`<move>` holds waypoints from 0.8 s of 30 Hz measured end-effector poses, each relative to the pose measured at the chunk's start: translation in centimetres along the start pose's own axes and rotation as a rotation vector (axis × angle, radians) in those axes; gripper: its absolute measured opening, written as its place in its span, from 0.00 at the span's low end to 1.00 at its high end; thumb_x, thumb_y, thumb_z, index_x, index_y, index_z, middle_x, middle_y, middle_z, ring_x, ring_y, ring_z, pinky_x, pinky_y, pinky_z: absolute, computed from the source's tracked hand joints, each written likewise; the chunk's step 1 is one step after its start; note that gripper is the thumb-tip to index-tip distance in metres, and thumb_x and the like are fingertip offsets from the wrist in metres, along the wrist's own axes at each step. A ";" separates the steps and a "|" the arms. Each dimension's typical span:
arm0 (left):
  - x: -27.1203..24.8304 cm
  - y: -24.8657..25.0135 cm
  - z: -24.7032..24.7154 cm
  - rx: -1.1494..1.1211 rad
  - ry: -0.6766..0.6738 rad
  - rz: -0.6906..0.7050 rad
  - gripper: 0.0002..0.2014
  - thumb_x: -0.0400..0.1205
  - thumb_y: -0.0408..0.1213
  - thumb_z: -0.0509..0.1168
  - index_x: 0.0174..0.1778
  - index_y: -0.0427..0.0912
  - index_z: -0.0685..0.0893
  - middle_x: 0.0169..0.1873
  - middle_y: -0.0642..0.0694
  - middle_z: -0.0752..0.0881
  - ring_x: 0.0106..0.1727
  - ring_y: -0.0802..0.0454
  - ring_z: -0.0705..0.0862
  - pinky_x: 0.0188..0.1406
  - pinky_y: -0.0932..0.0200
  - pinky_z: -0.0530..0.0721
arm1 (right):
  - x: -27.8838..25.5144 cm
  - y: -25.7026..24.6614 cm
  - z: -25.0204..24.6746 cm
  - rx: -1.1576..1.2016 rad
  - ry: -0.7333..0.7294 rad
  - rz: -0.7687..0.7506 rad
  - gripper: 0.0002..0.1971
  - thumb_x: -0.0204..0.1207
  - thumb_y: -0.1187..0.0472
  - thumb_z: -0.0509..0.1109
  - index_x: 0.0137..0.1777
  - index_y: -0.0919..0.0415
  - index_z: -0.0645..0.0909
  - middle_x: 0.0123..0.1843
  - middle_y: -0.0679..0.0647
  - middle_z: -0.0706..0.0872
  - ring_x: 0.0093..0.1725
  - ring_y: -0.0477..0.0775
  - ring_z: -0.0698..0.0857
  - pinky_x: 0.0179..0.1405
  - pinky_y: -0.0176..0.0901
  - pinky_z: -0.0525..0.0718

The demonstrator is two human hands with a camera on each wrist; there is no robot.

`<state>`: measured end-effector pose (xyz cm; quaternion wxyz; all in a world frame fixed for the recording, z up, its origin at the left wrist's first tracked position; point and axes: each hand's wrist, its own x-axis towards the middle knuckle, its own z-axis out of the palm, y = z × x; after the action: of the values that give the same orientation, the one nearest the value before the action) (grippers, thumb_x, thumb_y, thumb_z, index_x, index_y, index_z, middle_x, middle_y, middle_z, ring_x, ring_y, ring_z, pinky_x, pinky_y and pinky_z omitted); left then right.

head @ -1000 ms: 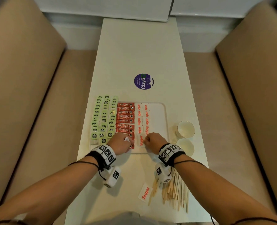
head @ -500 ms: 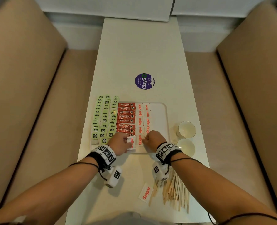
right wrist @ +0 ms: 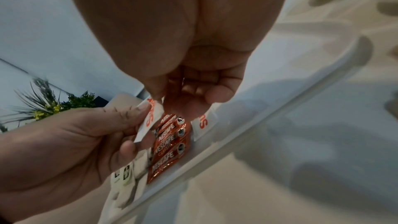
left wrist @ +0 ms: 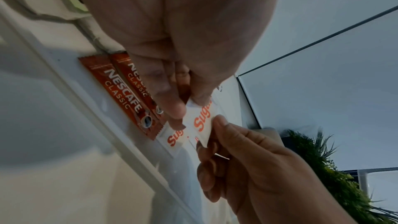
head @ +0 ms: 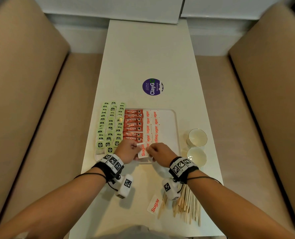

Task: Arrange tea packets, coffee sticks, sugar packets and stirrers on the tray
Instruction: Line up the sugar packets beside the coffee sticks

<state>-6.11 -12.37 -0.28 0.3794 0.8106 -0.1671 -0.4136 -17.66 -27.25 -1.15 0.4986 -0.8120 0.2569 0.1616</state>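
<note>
A white sugar packet [head: 142,150] is pinched from both sides just above the near edge of the white tray [head: 168,128]. My left hand [head: 137,149] holds its left edge between thumb and fingers [left wrist: 172,108]. My right hand [head: 148,150] pinches the right edge. In the wrist views the held sugar packet [left wrist: 201,118] [right wrist: 150,119] hangs over the coffee sticks [right wrist: 170,146]. On the tray lie green tea packets [head: 110,126], red coffee sticks [head: 133,125] and rows of sugar packets [head: 151,125]. Wooden stirrers [head: 186,204] and a loose sugar packet [head: 154,205] lie on the table near me.
Two white cups [head: 197,137] [head: 196,156] stand right of the tray. A purple round sticker [head: 152,87] marks the table beyond it. Beige bench seats [head: 31,100] flank the narrow table on both sides. The right part of the tray holds nothing.
The right hand left the sugar row and moved left to meet the packet in my left hand. Both hands now pinch it, slightly nearer to me.
</note>
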 end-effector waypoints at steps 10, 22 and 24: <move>-0.2 -0.4 1.0 -0.070 -0.025 -0.010 0.16 0.88 0.41 0.64 0.40 0.36 0.88 0.36 0.39 0.92 0.37 0.37 0.92 0.40 0.43 0.91 | -0.8 1.7 0.5 -0.017 0.029 0.041 0.10 0.87 0.55 0.67 0.46 0.58 0.84 0.54 0.52 0.89 0.42 0.48 0.85 0.47 0.43 0.85; 1.1 -0.9 1.0 0.365 -0.002 0.089 0.11 0.75 0.45 0.78 0.49 0.51 0.84 0.34 0.55 0.88 0.38 0.54 0.87 0.45 0.52 0.90 | 0.4 2.9 -1.1 -0.116 0.192 0.271 0.14 0.84 0.55 0.69 0.37 0.56 0.86 0.47 0.55 0.93 0.46 0.54 0.90 0.53 0.49 0.90; 1.5 -0.4 1.2 0.453 -0.003 0.124 0.15 0.76 0.45 0.77 0.56 0.51 0.83 0.36 0.57 0.86 0.38 0.56 0.86 0.44 0.55 0.88 | 0.6 2.6 -1.2 -0.128 0.198 0.285 0.14 0.84 0.55 0.69 0.37 0.57 0.86 0.45 0.55 0.92 0.44 0.54 0.90 0.47 0.45 0.89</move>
<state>-6.21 -13.52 -1.85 0.2120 0.8628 -0.3056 -0.3425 -18.71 -29.43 -2.80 0.3902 -0.8094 0.4063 0.1661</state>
